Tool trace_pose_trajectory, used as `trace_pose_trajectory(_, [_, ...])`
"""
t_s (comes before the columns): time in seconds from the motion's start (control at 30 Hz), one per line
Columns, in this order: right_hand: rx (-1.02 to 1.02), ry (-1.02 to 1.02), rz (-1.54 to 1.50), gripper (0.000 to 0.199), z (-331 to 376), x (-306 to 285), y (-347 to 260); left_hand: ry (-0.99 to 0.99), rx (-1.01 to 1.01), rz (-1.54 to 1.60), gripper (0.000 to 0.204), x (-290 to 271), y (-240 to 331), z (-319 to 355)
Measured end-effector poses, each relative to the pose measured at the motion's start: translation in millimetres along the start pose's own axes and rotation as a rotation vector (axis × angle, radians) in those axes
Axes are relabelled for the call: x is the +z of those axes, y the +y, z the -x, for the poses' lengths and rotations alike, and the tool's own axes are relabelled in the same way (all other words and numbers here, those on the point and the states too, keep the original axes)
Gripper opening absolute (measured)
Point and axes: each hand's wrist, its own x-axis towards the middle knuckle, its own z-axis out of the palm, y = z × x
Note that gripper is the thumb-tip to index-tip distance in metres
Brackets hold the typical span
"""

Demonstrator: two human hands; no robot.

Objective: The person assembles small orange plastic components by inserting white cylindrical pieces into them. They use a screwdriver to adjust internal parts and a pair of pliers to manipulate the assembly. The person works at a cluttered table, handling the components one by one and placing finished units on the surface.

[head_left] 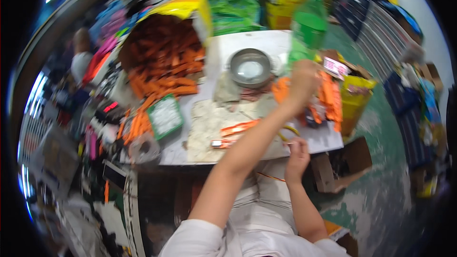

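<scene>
Likely a reach: left hand (304,82) by green bottle (309,29), right of bowl (249,57).
Right hand (297,158) bodyward of bowl. Both grips blurred, can't tell. Calls for steady hold.

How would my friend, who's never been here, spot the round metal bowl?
Start at the white table. Toward its far side, between the big orange heap on the left and the green bottle on the right, sits the bowl. Its round grey rim and pale middle set it apart from those brightly coloured neighbours.
</scene>
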Motion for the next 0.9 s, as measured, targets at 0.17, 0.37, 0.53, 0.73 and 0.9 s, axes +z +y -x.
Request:
trace_pose_trajectory(0.17, [1.125,-0.23,-0.787,0.015,48.1,18.9,-11.4,0.311,0.326,0.085,0.018,-31.7,116.4,-4.9])
trace_pose_trajectory(0.37, [1.336,-0.432,-0.965,0.016,84.7,33.2,-8.0,0.302,0.72,0.337,0.015,-77.2,207.0,33.4])
trace_pose_trajectory(0.53, [1.406,-0.488,-0.976,0.016,86.8,38.4,-14.0,0.146,0.811,0.187,0.013,-116.7,201.5,59.2])
trace_pose_trajectory(0.73, [1.498,-0.525,-0.933,0.016,83.1,53.3,-21.4,0.312,0.63,0.227,0.009,-155.0,192.7,59.5])
trace_pose_trajectory(0.9, [1.558,-0.471,-0.885,0.015,74.7,65.2,-38.7,0.347,0.662,0.24,0.019,-167.5,177.1,87.8])
